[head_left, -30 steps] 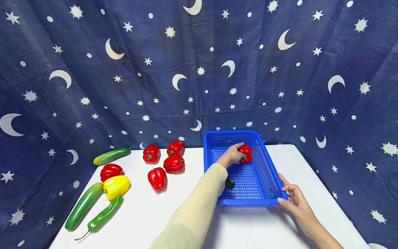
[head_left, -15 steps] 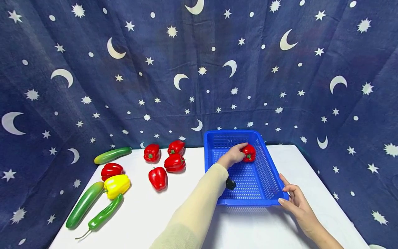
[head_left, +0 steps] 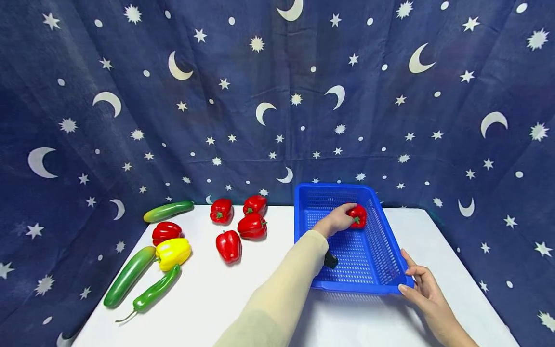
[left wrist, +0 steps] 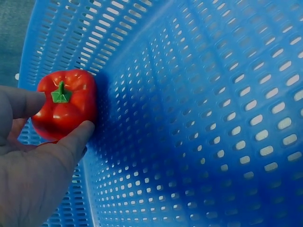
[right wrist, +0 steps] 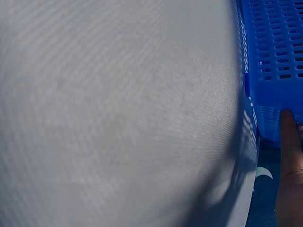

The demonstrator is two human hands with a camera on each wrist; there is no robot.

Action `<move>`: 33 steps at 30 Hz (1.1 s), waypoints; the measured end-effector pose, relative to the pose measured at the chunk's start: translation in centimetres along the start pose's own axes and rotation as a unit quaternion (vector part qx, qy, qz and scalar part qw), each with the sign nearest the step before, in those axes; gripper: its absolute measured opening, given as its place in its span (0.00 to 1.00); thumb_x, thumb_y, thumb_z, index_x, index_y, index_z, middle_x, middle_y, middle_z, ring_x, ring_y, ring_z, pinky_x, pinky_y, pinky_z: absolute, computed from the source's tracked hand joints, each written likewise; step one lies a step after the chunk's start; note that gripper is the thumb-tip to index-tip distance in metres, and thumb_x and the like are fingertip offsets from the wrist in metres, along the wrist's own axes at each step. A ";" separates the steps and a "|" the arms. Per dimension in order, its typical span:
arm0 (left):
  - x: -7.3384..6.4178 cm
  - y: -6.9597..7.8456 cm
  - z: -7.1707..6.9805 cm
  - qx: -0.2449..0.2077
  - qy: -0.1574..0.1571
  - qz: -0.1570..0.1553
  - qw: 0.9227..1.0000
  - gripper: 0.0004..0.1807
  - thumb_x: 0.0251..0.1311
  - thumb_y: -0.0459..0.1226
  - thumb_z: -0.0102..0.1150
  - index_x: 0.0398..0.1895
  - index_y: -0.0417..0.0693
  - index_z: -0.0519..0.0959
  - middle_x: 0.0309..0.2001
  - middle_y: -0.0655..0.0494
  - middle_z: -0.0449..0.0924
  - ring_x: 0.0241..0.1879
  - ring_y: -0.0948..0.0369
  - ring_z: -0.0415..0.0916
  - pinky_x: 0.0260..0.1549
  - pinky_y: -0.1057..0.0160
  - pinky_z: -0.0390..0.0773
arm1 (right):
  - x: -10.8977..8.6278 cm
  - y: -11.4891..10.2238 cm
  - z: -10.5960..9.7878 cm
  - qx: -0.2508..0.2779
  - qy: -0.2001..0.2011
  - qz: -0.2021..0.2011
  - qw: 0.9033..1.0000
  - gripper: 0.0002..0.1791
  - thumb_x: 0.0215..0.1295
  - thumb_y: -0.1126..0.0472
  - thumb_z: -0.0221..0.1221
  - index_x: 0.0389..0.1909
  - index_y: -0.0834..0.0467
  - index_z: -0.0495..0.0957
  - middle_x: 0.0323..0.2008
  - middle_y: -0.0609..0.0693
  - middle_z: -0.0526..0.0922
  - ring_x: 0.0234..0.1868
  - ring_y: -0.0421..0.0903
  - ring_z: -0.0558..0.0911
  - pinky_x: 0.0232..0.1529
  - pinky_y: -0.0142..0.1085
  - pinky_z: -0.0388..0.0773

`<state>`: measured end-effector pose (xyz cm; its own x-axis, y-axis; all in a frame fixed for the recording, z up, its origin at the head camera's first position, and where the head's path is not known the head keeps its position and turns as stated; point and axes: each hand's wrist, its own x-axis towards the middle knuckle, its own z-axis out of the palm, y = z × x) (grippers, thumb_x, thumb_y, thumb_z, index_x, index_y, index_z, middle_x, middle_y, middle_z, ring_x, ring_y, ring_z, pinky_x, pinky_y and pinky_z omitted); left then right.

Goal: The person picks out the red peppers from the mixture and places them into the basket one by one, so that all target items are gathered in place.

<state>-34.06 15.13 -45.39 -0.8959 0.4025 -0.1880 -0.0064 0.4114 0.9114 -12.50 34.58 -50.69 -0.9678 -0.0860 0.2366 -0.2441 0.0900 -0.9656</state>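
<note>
Inside the blue plastic basket [head_left: 362, 288], my left hand [head_left: 336, 221] holds a red bell pepper [head_left: 358, 217] near the far right wall. In the left wrist view the thumb and a finger lie on either side of this pepper [left wrist: 66, 104], its green stem facing the camera. My right hand [head_left: 427, 291] grips the basket's near right corner, thumb at the front rim and fingers along the right side. Only part of the right hand [right wrist: 289, 161] shows in the right wrist view, with a fingertip against the blue wall.
Left of the basket lie several red bell peppers [head_left: 228, 246] on the white tablecloth [head_left: 243, 294]. Further left are a yellow bell pepper [head_left: 173, 253], a long green pepper [head_left: 156, 291] and two cucumbers [head_left: 130, 277]. A starry blue curtain [head_left: 260, 154] surrounds the table.
My left hand and the red bell pepper have shifted slightly right within the basket. The whole head view has slid, so everything appears further right. The right hand keeps its place on the corner.
</note>
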 end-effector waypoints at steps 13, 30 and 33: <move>-0.3 0.6 -0.8 -0.012 -0.008 0.033 0.999 0.34 0.67 0.30 0.55 0.76 0.56 0.68 0.71 0.51 0.69 0.62 0.56 0.69 0.65 0.53 0.70 | 0.1 -0.2 0.1 -0.003 0.003 -0.006 1.000 0.16 0.74 0.75 0.50 0.56 0.64 0.58 0.83 0.50 0.44 0.77 0.29 0.52 0.65 0.18 0.60; -5.1 4.1 -7.3 0.032 -0.032 0.168 0.985 0.33 0.71 0.42 0.57 0.79 0.57 0.63 0.77 0.56 0.60 0.75 0.56 0.58 0.69 0.48 0.65 | 0.0 0.0 0.1 -0.006 -0.002 0.007 1.000 0.15 0.75 0.74 0.50 0.56 0.62 0.58 0.83 0.47 0.43 0.68 0.22 0.62 0.57 0.24 0.73; -6.4 3.8 -9.1 0.051 -0.031 0.186 0.981 0.33 0.73 0.42 0.56 0.79 0.58 0.62 0.78 0.58 0.59 0.76 0.54 0.57 0.69 0.46 0.65 | 0.0 0.0 0.0 -0.009 -0.001 0.015 1.000 0.15 0.76 0.73 0.50 0.56 0.60 0.58 0.83 0.47 0.42 0.67 0.21 0.62 0.56 0.25 0.75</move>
<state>-32.39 6.71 -37.37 -0.7995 0.5875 0.1252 0.3626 0.3059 0.8803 -12.45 34.55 -50.66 -0.9743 -0.0855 0.2082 -0.2170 0.1105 -0.9699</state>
